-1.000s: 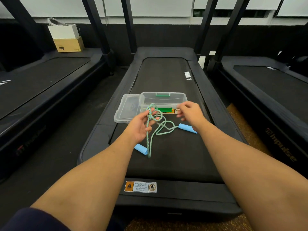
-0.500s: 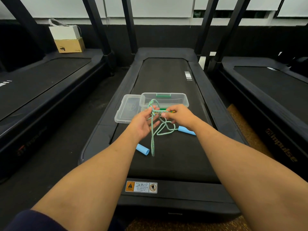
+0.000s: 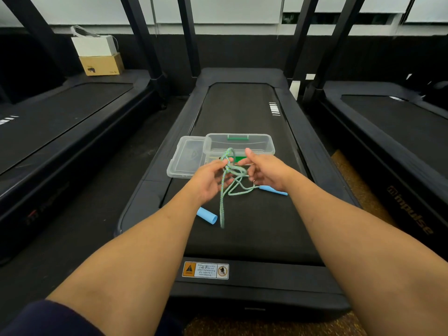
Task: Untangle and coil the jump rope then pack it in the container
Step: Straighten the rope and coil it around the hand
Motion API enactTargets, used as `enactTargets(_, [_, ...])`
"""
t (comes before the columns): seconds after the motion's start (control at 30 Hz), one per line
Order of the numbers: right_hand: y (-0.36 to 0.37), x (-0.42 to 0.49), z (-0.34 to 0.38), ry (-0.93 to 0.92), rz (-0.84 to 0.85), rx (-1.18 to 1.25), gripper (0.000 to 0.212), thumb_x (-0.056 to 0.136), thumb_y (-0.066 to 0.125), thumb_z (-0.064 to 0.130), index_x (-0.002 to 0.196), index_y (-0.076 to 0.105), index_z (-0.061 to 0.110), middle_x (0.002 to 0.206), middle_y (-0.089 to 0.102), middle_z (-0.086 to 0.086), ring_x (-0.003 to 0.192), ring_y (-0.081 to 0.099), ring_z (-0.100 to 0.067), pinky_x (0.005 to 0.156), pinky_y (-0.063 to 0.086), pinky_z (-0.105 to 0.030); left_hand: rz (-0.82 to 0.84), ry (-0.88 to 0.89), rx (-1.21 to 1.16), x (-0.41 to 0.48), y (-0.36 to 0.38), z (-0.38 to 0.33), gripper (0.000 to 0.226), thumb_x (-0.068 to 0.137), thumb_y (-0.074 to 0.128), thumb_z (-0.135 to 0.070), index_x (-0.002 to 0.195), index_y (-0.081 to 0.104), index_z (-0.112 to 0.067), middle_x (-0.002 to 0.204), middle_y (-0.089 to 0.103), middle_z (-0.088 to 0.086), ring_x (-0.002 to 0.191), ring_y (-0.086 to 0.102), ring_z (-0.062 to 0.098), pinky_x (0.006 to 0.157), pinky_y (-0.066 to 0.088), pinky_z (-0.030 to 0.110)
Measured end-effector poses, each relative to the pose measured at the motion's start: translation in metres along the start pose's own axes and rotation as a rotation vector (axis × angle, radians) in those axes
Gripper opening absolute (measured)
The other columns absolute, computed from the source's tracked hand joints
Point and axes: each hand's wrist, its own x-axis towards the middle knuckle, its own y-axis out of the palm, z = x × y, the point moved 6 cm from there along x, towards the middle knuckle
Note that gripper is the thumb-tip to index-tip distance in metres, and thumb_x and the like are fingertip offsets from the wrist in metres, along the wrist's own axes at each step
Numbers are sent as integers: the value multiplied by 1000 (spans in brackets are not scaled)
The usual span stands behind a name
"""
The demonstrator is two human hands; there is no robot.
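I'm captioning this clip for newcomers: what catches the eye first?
A tangled green jump rope, pinched by the left hand above the treadmill belt, the right hand spread beside it. Its two blue handles lie on the belt, and an open clear container with its lid alongside sits beyond.

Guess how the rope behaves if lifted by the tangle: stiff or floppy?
Probably floppy: from the left hand the rope hangs limp in a loop down to the belt. Likely light, since a few fingers hold the tangle up. The round near handle looks apt to drag along and roll.
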Motion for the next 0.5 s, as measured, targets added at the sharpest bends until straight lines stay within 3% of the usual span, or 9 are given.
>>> enactTargets(0.1, [-14, 4, 12, -225, -174, -124, 17, 94, 68, 28, 107, 68, 17, 80, 58, -1, 67, 51, -14, 54, 41, -23, 31, -18, 122, 0, 4, 3, 22, 95, 61, -18, 113, 72, -11, 91, 70, 2, 84, 64, 17, 76, 54, 31])
enactTargets(0.17, [-15, 4, 20, -308, -185, -184, 26, 90, 71, 14, 116, 68, 20, 87, 59, -1, 72, 55, -11, 55, 45, -19, 42, -1, 191, 0, 9, 4, 24, 94, 61, -17, 114, 72, -11, 90, 70, 1, 82, 63, 16, 72, 52, 29])
enactTargets(0.3, [-6, 9, 20, -244, -145, -44, 12, 92, 67, 11, 104, 64, 9, 85, 65, -16, 65, 63, -18, 57, 51, -27, 24, 116, 311, -1, 15, -1, 17, 92, 64, -15, 106, 75, -15, 94, 66, 11, 85, 58, 24, 67, 44, 32])
enactTargets(0.37, [-6, 9, 18, -206, -155, 73, 19, 90, 71, 15, 103, 63, 4, 83, 67, -18, 66, 67, -21, 59, 55, -28, 2, 164, 364, -1, 16, -4, 17, 92, 65, -13, 105, 76, -17, 91, 68, 9, 81, 59, 21, 65, 43, 31])
enactTargets(0.5, [-6, 10, 18, -201, -128, 199, 27, 85, 74, -1, 107, 61, 7, 77, 69, -14, 67, 68, -20, 70, 59, -30, -30, 190, 384, -3, 17, -10, 17, 90, 69, -12, 100, 74, -25, 92, 73, -1, 87, 61, 19, 69, 44, 30])
